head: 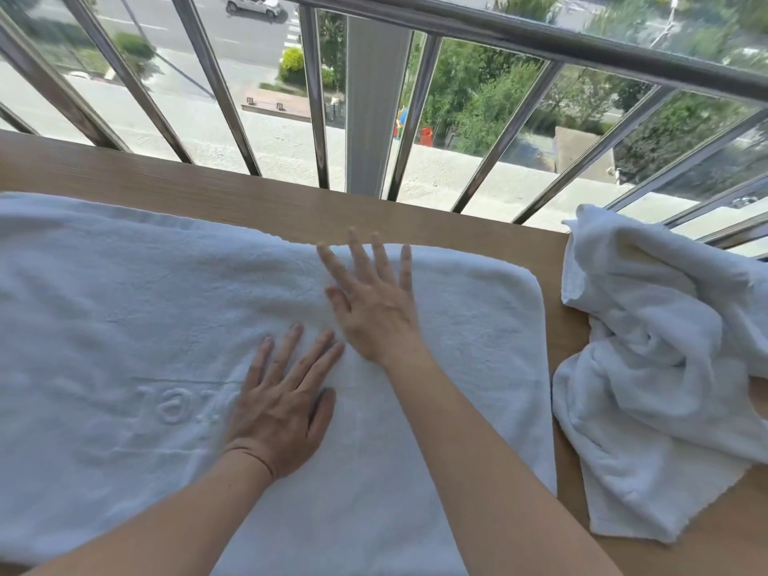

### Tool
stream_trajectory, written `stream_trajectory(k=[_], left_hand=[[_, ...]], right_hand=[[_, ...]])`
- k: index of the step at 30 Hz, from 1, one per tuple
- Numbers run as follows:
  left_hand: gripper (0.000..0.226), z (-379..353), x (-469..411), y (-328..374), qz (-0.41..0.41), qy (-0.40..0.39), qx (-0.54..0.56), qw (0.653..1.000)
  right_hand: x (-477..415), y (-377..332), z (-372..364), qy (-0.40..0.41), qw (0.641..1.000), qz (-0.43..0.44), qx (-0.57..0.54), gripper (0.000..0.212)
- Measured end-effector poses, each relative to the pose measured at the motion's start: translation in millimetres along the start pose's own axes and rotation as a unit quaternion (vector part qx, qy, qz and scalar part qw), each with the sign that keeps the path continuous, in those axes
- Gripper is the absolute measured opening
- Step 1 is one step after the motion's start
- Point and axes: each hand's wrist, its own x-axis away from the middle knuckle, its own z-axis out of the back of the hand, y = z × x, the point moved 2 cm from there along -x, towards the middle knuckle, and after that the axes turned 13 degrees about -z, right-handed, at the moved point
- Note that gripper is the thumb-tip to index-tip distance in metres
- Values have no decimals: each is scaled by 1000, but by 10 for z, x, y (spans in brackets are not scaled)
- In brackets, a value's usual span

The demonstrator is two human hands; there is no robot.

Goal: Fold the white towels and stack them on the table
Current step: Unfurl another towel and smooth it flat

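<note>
Both hands, left [278, 417] and right [370, 301], lie flat with fingers spread on the towel [124, 309] on the table [266, 209], seemingly smoothing it for folding, while a crumpled towel [656, 367] waits at the right.

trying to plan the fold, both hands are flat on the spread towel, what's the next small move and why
Probably slide the right hand to the right end of the towel and grip it for a fold leftward. The towel lies spread flat, the left hand also presses flat, holding nothing, and a crumpled towel waits beside it.
</note>
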Motion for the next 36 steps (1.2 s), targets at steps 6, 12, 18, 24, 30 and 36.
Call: stream_trajectory(k=[6,12,18,24,30,36], left_hand=[[57,-39,10,-35,-3,15,9,1000],[56,-74,22,-36,-12,25,15,1000],[55,-114,31,-55,-18,43,18,999],[54,-130,39,-63,-16,43,17,999],[55,-124,49,-66,-14,39,13,999],[58,-108,44,-55,-10,37,-1,999]], right_hand=[[-214,-78,-76,-79,991,84,60,49],[-434,-118,21,-138,989,-18,48,54],[-428,-362,252,-90,994,27,-55,43],[-678,-393,384,-223,972,-1,-73,37],[-528,-280,226,-47,998,-31,-15,48],[-65,225,29,-43,995,-82,27,59]])
